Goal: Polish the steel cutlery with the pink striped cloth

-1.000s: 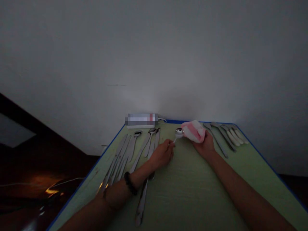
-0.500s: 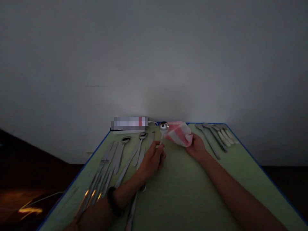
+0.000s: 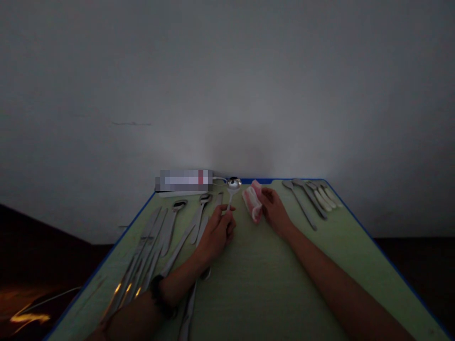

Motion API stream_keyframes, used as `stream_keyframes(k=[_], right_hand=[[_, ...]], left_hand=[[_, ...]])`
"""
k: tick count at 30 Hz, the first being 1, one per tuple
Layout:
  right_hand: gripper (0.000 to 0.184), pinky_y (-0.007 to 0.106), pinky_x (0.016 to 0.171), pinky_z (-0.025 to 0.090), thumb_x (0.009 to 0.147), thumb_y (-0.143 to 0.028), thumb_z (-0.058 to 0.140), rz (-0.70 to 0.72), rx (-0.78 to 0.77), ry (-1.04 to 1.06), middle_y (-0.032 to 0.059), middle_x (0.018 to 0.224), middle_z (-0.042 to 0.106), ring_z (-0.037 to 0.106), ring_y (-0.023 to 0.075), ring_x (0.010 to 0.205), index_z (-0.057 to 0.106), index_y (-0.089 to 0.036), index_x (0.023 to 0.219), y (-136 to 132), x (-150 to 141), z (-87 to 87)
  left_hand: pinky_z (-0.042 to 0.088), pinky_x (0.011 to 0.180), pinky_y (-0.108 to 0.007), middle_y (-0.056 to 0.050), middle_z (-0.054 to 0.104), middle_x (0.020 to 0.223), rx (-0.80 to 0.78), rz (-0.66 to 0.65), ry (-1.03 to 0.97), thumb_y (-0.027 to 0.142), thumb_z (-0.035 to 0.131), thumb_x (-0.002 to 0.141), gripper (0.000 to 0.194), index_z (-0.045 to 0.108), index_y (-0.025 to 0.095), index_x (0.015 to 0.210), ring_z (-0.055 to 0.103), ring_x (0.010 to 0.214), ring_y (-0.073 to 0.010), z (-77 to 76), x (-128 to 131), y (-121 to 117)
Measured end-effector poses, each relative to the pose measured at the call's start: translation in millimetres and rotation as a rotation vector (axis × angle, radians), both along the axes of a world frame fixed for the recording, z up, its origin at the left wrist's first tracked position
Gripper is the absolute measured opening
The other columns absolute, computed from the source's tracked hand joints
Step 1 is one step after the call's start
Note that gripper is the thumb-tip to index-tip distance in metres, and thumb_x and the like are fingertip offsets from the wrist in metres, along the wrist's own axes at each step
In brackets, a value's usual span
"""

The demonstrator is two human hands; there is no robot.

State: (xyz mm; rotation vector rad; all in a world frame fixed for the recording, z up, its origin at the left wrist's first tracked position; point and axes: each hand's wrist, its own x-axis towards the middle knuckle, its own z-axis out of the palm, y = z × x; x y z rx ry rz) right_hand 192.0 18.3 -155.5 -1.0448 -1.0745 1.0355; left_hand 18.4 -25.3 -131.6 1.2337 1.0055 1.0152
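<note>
Between the fingers of my left hand (image 3: pixel 217 232) is the handle of a metal spoon (image 3: pixel 233 184), its bowl pointing up and away from me. A pink and white cloth (image 3: pixel 253 201), bunched up small, is gripped at its right side by my right hand (image 3: pixel 274 210). The cloth is beside the spoon, with a small gap between them. Left of and under my left forearm lie several knives (image 3: pixel 151 227) and spoons (image 3: pixel 178 205), partly hidden by the arm.
The green table (image 3: pixel 263 284) has a blue edge and meets a grey wall (image 3: pixel 227 85). At the back left is a blurred-out box (image 3: pixel 185 181) with a white cable. On the right lie a spoon (image 3: pixel 300 206) and several other utensils, some with white handles (image 3: pixel 322 196).
The cloth has gone from spread out behind the spoon's bowl to bunched up and apart from it, in my right hand. My left hand still holds the spoon. The view has shifted slightly.
</note>
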Motion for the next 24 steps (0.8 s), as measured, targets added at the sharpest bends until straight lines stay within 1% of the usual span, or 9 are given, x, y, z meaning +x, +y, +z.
stream_keyframes(k=[3,5,8,11,13,15,18,21,24], right_hand=[[0.054,0.032,0.078,0.047,0.067,-0.037,0.065,0.014,-0.025,-0.088,0.0069,0.101,0.061,0.06,0.017,0.087,0.042,-0.02,0.113,-5,-4,3.9],[0.061,0.034,0.081,0.046,0.068,-0.032,0.064,0.028,0.017,-0.202,0.0071,0.104,0.06,0.059,0.0183,0.092,0.037,-0.021,0.122,-9,-5,7.1],[0.045,0.034,0.087,0.042,0.074,-0.026,0.053,0.083,0.134,-0.417,0.0043,0.108,0.058,0.054,0.0182,0.1,0.046,-0.024,0.118,-12,-2,10.1],[0.024,0.029,0.07,0.045,0.078,-0.027,0.044,0.138,0.094,-0.468,-0.0009,0.082,0.058,0.054,0.0145,0.073,0.054,-0.022,0.099,-13,0,8.2],[0.018,0.025,0.06,0.043,0.078,-0.033,0.044,0.086,0.038,-0.403,-0.0033,0.069,0.051,0.048,0.0125,0.062,0.053,-0.021,0.087,-10,1,4.2],[0.019,0.025,0.06,0.043,0.077,-0.039,0.047,-0.042,0.007,-0.309,-0.0029,0.069,0.05,0.048,0.0125,0.063,0.051,-0.02,0.08,-6,2,-0.6],[0.024,0.028,0.065,0.047,0.07,-0.034,0.059,-0.19,-0.052,-0.025,-0.001,0.08,0.056,0.053,0.014,0.071,0.05,-0.021,0.088,2,4,-6.5],[0.041,0.032,0.073,0.051,0.061,-0.019,0.065,-0.069,-0.118,0.337,0.0014,0.091,0.062,0.059,0.016,0.079,0.049,-0.021,0.099,8,9,-7.6],[0.032,0.035,0.082,0.05,0.06,-0.012,0.064,0.076,-0.178,0.514,0.0045,0.089,0.065,0.061,0.0175,0.082,0.054,-0.016,0.09,11,12,-5.0]], left_hand=[[0.027,0.036,-0.014,0.011,0.033,0.053,0.01,-0.026,0.002,0.039,0.041,0.085,0.02,0.043,0.022,0.097,0.031,0.038,-0.0056,0.4,0,-1],[0.027,0.036,-0.014,0.011,0.033,0.052,0.02,-0.024,0.012,0.038,0.041,0.085,0.02,0.043,0.022,0.097,0.031,0.038,-0.0057,0.7,0,-2],[0.026,0.036,-0.014,0.011,0.034,0.052,0.026,-0.017,0.027,0.037,0.041,0.086,0.02,0.043,0.021,0.097,0.031,0.038,-0.0056,1.9,1,-3],[0.025,0.036,-0.015,0.01,0.035,0.052,0.026,-0.006,0.035,0.039,0.042,0.085,0.022,0.045,0.021,0.096,0.032,0.038,-0.0056,4.4,1,-3],[0.024,0.037,-0.015,0.01,0.035,0.052,0.026,0.0,0.046,0.041,0.042,0.085,0.025,0.046,0.02,0.099,0.031,0.039,-0.0059,5.7,1,-4],[0.023,0.037,-0.015,0.01,0.032,0.051,0.035,-0.004,0.053,0.043,0.042,0.085,0.029,0.047,0.021,0.104,0.029,0.039,-0.0061,5.8,0,-4],[0.022,0.039,-0.015,0.01,0.031,0.053,0.048,-0.025,0.048,0.043,0.043,0.085,0.031,0.048,0.022,0.107,0.028,0.042,-0.0065,3.2,-1,-3],[0.023,0.04,-0.015,0.01,0.032,0.054,0.023,-0.036,0.063,0.038,0.045,0.084,0.028,0.048,0.021,0.106,0.029,0.043,-0.0068,0.5,-2,-2],[0.023,0.039,-0.015,0.01,0.032,0.053,0.03,-0.042,0.115,0.036,0.044,0.084,0.028,0.049,0.02,0.106,0.029,0.043,-0.0072,0.0,-2,-2]])
